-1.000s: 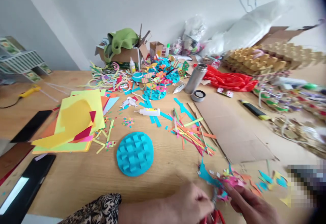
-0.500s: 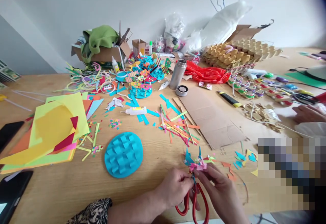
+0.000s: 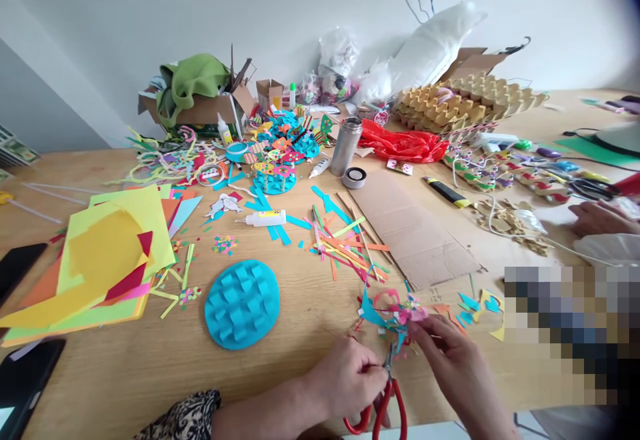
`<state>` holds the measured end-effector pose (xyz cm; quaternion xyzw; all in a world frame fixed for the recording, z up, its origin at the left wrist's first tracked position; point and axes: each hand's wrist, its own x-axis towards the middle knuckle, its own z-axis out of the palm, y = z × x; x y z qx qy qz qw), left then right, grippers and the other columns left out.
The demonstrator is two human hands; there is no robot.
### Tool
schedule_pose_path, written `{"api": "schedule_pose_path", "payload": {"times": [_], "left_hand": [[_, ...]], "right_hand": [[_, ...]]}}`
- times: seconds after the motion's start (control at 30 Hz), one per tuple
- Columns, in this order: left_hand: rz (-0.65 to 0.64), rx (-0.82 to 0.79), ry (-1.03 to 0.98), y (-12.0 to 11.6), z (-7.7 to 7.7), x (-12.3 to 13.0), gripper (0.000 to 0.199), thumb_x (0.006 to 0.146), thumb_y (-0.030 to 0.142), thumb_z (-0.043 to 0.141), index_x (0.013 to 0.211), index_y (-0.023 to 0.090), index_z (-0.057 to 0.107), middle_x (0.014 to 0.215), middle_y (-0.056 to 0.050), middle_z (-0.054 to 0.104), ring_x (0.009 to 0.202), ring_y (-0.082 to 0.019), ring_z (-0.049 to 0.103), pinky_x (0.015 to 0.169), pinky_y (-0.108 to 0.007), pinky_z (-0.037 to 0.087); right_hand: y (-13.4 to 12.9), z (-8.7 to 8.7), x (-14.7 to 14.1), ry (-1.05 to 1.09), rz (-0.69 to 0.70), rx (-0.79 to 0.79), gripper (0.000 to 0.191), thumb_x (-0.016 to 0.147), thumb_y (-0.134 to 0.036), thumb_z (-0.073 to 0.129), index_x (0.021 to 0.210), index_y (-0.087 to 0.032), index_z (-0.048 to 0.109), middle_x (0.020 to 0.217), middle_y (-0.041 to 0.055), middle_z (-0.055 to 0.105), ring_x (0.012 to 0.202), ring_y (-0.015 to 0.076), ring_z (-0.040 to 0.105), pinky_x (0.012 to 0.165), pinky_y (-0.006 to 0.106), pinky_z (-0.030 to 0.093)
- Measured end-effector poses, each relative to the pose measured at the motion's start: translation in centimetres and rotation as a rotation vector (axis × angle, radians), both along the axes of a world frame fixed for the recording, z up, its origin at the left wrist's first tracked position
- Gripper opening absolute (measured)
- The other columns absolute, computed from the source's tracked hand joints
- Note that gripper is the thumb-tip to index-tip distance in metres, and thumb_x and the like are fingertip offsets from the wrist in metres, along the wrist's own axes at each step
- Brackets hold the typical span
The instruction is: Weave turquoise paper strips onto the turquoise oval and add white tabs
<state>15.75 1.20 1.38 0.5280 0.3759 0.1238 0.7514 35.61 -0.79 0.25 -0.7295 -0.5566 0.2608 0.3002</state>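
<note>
My left hand (image 3: 347, 377) is closed beside red-handled scissors (image 3: 396, 403), its fingers gripping them near the pivot. The blades point away from me, up to the paper bits at my right hand. My right hand (image 3: 447, 353) pinches pink paper scraps (image 3: 413, 313) between thumb and fingers. A pointed blue paper piece (image 3: 371, 308) and small coloured bits lie around the blade tips; which of them I hold is unclear. Left of my hands, a blue oval base (image 3: 243, 303) with raised paper loops lies flat on the table.
Coloured paper sheets (image 3: 110, 247) are stacked at left. Paper strips (image 3: 345, 247), a glue bottle (image 3: 265, 218) and a cardboard sheet (image 3: 410, 233) lie ahead. A steel flask (image 3: 346, 147) stands farther back. Another person's hand (image 3: 605, 217) is at the right edge.
My right hand has moved slightly right with the pink scraps, away from my left. The scissors have shifted lower, and more coloured bits now show spread around the blades.
</note>
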Motion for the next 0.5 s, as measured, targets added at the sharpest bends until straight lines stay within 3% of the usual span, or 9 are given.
{"api": "schedule_pose_path", "payload": {"times": [0.2, 0.33, 0.4, 0.5], "left_hand": [[0.044, -0.115, -0.080, 0.5, 0.4, -0.1, 0.027, 0.074, 0.033, 0.046, 0.051, 0.020, 0.041, 0.048, 0.000, 0.054, 0.040, -0.012, 0.054, 0.036, -0.020, 0.025], [0.082, -0.179, -0.086, 0.4, 0.2, -0.1, 0.026, 0.073, 0.039, 0.048, 0.058, 0.019, 0.045, 0.055, -0.002, 0.062, 0.032, -0.008, 0.045, 0.033, -0.020, 0.027], [0.128, -0.221, -0.110, 0.3, -0.1, 0.1, 0.028, 0.073, 0.043, 0.050, 0.061, 0.018, 0.047, 0.057, -0.003, 0.063, 0.033, -0.009, 0.047, 0.034, -0.022, 0.032], [0.236, -0.255, -0.144, 0.2, -0.5, 0.4, 0.034, 0.070, 0.050, 0.054, 0.062, 0.017, 0.049, 0.055, -0.001, 0.058, 0.040, -0.013, 0.053, 0.039, -0.025, 0.042]], "right_hand": [[-1.1, 1.4, 1.0, -0.427, -0.078, 0.030, 0.044, 0.085, -0.055, 0.043, 0.082, -0.022, 0.072, 0.094, 0.0084, 0.067, 0.069, 0.0212, 0.064, 0.063, 0.033, 0.046], [-1.6, 2.6, 0.8, -0.548, -0.068, -0.060, 0.051, 0.086, -0.061, 0.036, 0.056, -0.024, 0.055, 0.070, 0.0049, 0.061, 0.051, 0.0178, 0.056, 0.050, 0.031, 0.039], [-1.9, 3.4, 0.5, -0.567, -0.108, -0.052, 0.052, 0.085, -0.065, 0.034, 0.054, -0.025, 0.048, 0.064, 0.0036, 0.057, 0.046, 0.0169, 0.052, 0.046, 0.031, 0.036], [-2.8, 4.6, -0.9, -0.397, -0.130, 0.043, 0.042, 0.087, -0.062, 0.040, 0.076, -0.025, 0.056, 0.073, 0.0036, 0.062, 0.054, 0.0171, 0.058, 0.050, 0.028, 0.042]]}}
